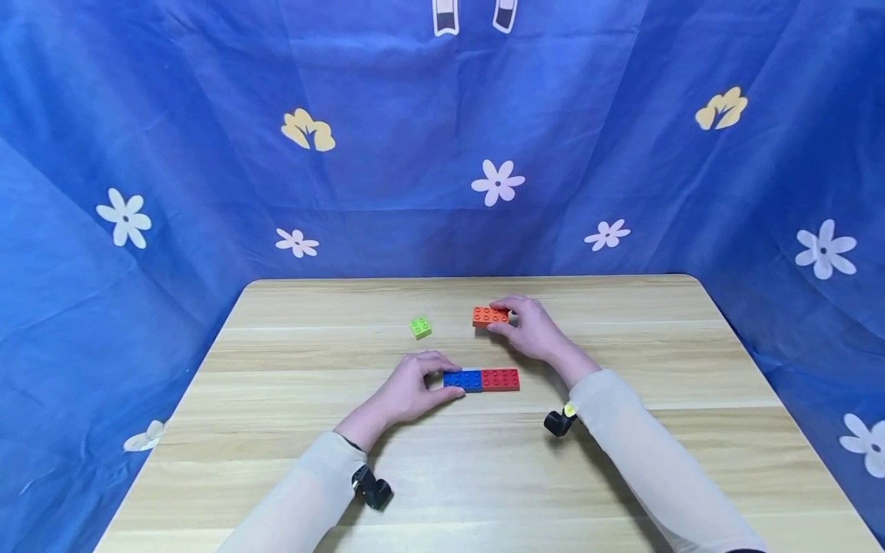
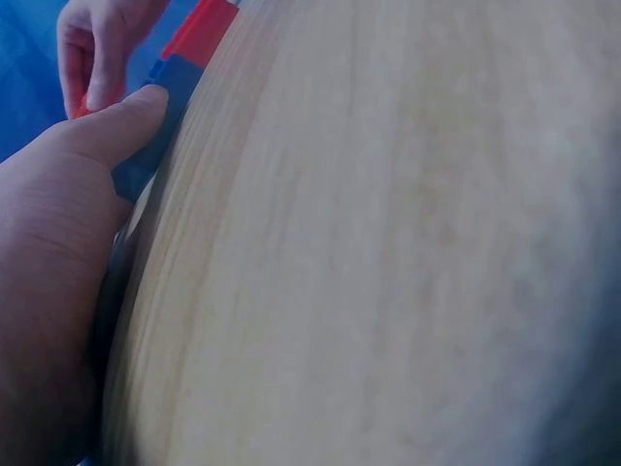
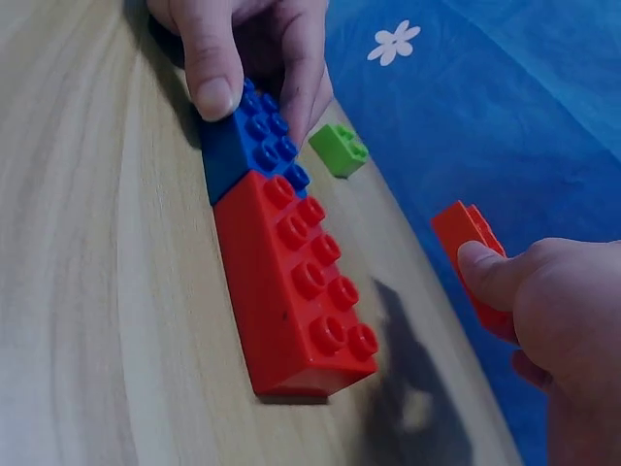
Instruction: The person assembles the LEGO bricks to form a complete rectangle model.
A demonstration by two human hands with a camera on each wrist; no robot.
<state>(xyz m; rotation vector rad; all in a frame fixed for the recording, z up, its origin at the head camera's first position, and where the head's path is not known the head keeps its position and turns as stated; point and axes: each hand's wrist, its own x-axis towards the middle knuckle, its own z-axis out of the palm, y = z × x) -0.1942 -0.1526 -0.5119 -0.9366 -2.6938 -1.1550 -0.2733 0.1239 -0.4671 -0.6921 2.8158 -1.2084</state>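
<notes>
On the table a blue brick (image 1: 462, 380) and a red brick (image 1: 500, 379) lie end to end in a row, studs up. My left hand (image 1: 412, 388) grips the blue brick at its left end, thumb on the near side and fingers on the far side. My right hand (image 1: 531, 329) pinches an orange brick (image 1: 489, 316) by its right end. In the right wrist view this orange brick (image 3: 473, 267) is held above the table, its shadow falling beside the red brick (image 3: 286, 291). Beyond the left hand lies a small lime green brick (image 1: 420, 328).
The wood-grain table (image 1: 276, 461) has a rounded back edge. A blue cloth (image 1: 387, 153) with white and yellow flowers hangs behind it and along both sides. Small black wrist cameras (image 1: 372, 488) are worn at the sleeves.
</notes>
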